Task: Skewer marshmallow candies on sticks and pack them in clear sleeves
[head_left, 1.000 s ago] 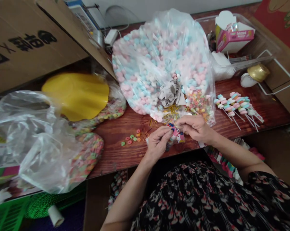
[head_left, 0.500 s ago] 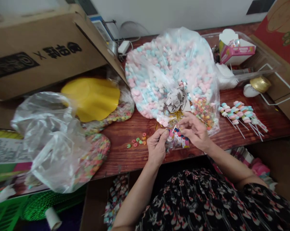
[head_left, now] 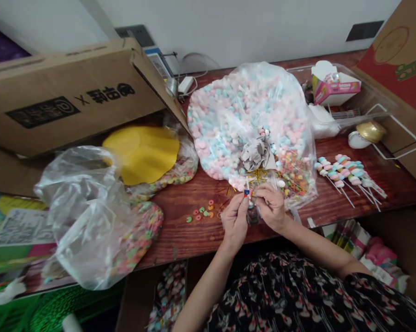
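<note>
Two hands: left hand (head_left: 234,220) and right hand (head_left: 272,207), fingers (head_left: 262,195) pinched on one small red-and-blue item (head_left: 247,192), held above the desk (head_left: 180,240), beside one marshmallow bag (head_left: 249,110).

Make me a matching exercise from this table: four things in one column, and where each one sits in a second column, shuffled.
Things:
1. Marshmallow bag
2. Yellow scalloped disc
3. Loose candy rings
4. Marshmallow skewers

Places:
A. Right of the big bag
B. On bare wood, left of the hands
C. Atop a bag of candy rings
D. Straight ahead of the hands

Pairs: 1-D, 2-C, 3-B, 4-A
</note>
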`<state>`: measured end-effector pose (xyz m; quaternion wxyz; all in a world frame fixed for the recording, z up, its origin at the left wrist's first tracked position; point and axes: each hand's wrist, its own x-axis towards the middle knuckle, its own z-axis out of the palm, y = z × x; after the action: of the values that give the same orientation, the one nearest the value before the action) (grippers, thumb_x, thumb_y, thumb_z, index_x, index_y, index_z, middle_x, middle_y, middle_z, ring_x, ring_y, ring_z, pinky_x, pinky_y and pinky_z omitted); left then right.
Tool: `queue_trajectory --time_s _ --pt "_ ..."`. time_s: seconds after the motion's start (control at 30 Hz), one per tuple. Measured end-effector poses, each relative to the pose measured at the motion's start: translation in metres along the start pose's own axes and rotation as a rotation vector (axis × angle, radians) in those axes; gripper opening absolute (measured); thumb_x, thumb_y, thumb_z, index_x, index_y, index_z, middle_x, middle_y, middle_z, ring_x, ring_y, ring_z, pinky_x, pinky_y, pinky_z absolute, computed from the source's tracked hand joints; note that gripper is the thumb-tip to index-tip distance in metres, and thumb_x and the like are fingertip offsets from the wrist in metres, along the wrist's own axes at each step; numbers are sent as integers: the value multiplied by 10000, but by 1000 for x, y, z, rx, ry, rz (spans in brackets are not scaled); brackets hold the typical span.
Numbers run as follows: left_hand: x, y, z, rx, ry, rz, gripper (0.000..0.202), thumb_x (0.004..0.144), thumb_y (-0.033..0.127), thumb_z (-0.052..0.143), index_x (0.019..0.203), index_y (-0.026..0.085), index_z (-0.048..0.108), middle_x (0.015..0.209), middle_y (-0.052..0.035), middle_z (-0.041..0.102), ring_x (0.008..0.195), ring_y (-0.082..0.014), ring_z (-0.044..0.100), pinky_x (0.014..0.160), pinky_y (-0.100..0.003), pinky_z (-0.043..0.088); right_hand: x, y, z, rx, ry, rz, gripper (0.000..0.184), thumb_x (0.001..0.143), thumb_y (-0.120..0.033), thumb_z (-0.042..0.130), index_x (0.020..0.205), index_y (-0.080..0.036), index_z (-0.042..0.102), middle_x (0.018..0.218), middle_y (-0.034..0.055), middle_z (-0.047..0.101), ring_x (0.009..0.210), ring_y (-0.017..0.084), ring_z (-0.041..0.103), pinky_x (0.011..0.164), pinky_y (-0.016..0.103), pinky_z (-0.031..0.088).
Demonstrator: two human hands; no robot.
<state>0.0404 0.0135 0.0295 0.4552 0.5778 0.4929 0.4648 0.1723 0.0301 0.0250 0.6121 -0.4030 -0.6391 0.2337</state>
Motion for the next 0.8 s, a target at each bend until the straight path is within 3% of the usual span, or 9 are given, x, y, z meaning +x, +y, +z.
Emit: queue_trajectory --time_s 0.07,0.13,0.27,0.37,0.47,0.6,0.7,0.8 --pt "-1 0 -2 15 48 24 303 913 422 508 966 193 699 971 -57 680 921 -189 620 888 -309 489 -3 -1 2 -34 11 -49 125 862 -154 543 870 -202 658 830 39 617 776 148 599 693 295 509" --pt "-2 -2 -2 25 21 1 311 914 426 501 956 194 704 895 -42 685 831 -172 621 825 -292 507 -5 -3 4 -80 21 -113 139 853 -143 532 882 -207 652 834 46 619 766 158 595 690 312 513" --pt "-7 -4 5 -80 27 -79 364 905 472 503 1059 195 682 953 -47 700 905 -183 631 817 -283 511 -3 -9 6 -135 88 -177 156 844 -139 512 890 -209 644 831 48 597 753 163 573 682 327 501" --pt "-5 -6 10 -210 16 -112 421 886 509 525 1114 183 661 972 -68 699 972 -198 630 838 -297 509 0 -10 11 -110 154 -125 148 853 -144 511 870 -210 643 861 46 577 801 162 565 718 333 493" --pt "2 -9 9 -338 -71 -181 409 852 518 579 1050 173 670 907 -57 694 866 -175 635 796 -296 512 0 -5 17 -30 179 -26 110 863 -160 532 841 -209 628 942 49 565 886 161 571 782 335 497" --pt "11 -7 -4 -456 -167 -309 316 790 461 677 876 158 656 768 -17 653 681 -117 586 671 -245 489 4 5 10 -21 14 55 63 869 -214 567 842 -194 620 1074 71 547 964 166 565 851 345 489" --pt "11 1 -15 -540 -186 -443 281 755 417 709 792 157 612 692 -5 624 590 -103 569 565 -220 459 16 9 -14 -166 -153 -113 209 890 -203 533 1075 -221 630 1264 105 503 1089 193 531 925 393 449" --pt "9 10 -23 -572 -281 -578 265 740 387 712 775 160 581 644 -6 622 527 -119 589 478 -207 418 34 10 -41 -502 -488 -610 333 899 -271 553 1220 -354 585 1354 39 524 1254 232 431 1021 456 335"
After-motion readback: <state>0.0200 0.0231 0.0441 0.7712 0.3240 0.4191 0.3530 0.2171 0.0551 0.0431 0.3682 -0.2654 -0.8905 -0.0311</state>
